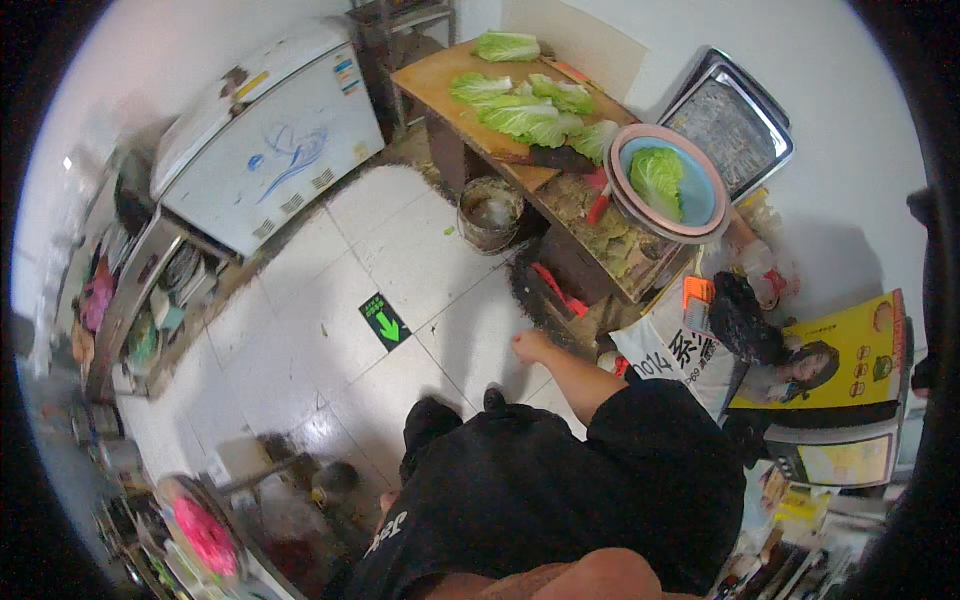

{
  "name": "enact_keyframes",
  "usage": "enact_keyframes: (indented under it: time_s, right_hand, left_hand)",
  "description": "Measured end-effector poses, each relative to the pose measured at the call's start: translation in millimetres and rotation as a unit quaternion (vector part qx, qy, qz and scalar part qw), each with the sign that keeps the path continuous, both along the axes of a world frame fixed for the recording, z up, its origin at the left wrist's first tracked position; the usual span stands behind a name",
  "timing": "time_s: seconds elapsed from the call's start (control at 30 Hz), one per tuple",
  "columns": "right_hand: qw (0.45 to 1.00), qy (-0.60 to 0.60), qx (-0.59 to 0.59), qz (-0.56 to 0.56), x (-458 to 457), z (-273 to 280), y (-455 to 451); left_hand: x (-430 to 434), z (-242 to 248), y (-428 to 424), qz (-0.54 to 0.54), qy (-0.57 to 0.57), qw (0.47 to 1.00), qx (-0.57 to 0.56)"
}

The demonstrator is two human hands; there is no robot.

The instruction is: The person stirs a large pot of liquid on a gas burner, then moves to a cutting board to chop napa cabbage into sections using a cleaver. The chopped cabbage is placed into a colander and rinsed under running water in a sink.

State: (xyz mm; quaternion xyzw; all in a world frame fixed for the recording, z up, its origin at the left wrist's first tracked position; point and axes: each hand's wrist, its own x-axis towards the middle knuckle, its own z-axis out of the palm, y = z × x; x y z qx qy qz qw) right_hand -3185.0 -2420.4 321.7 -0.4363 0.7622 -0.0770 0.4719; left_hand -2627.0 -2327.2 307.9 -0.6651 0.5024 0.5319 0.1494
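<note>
My right hand (529,346) hangs in front of my body over the tiled floor, its fingers curled in, with nothing seen in it. Only a sliver of my left hand (388,501) shows beside my black shirt, so its fingers are hidden. Ahead, a wooden cutting board (431,73) lies on a low table and carries loose Chinese cabbage leaves (525,118). A half cabbage (506,46) rests at the board's far end. At the table's right end, stacked basins (720,214) hold another cabbage piece (657,180). A red-handled tool (598,206) lies beside them.
A metal bucket (491,217) stands on the floor against the table. A white chest freezer (277,150) is at the left. Metal trays (731,127) lean on the wall. To my right are a white sack (660,345) and a yellow printed box (847,352).
</note>
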Motion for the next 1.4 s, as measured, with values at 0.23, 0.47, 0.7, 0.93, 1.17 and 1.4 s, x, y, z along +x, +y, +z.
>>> enact_keyframes:
  time_s: [0.23, 0.47, 0.7, 0.93, 1.17, 1.4]
  right_hand:
    - [0.957, -0.138, -0.078, -0.242, 32, 29, -145]
    - [0.946, -0.115, -0.077, -0.293, 2, 75, -227]
    - [0.841, -0.160, -0.149, -0.496, -60, 84, -279]
    - [0.828, -0.091, -0.157, -0.531, -135, 87, -334]
    - [0.701, -0.098, -0.113, -0.697, -184, 102, -368]
    - [0.669, -0.111, -0.111, -0.727, -186, 98, -374]
  left_hand:
    - [-4, -25, -207, -0.079, 0.018, 0.997, 0.015]
    - [-68, -12, -537, -0.029, 0.009, 0.995, -0.093]
    - [-213, 20, -725, 0.053, 0.184, 0.955, -0.228]
    - [-371, 58, -713, -0.155, 0.226, 0.951, -0.145]
    - [-534, 119, -773, -0.325, 0.283, 0.862, -0.267]
    - [-734, 165, -886, -0.384, 0.354, 0.816, -0.247]
